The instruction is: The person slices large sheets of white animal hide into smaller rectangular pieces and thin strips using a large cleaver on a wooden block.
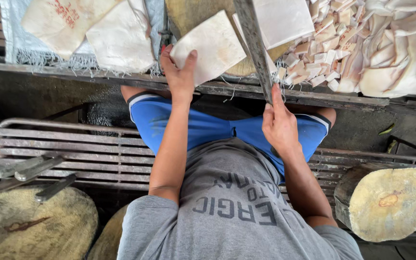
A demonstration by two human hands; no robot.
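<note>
Head view: left hand (181,74) fingers (167,60) clasped around near edge of pale slab (213,45), thumb on top, slab flat on round block (188,14). Right hand (279,123) fingers closed on cleaver (253,43), blade just right of slab.

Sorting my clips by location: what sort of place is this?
Likely a rough meat or hide-cutting workshop: the left hand holds a pale slab beside a long blade, a pile of cut pieces, and log chopping blocks.
</note>
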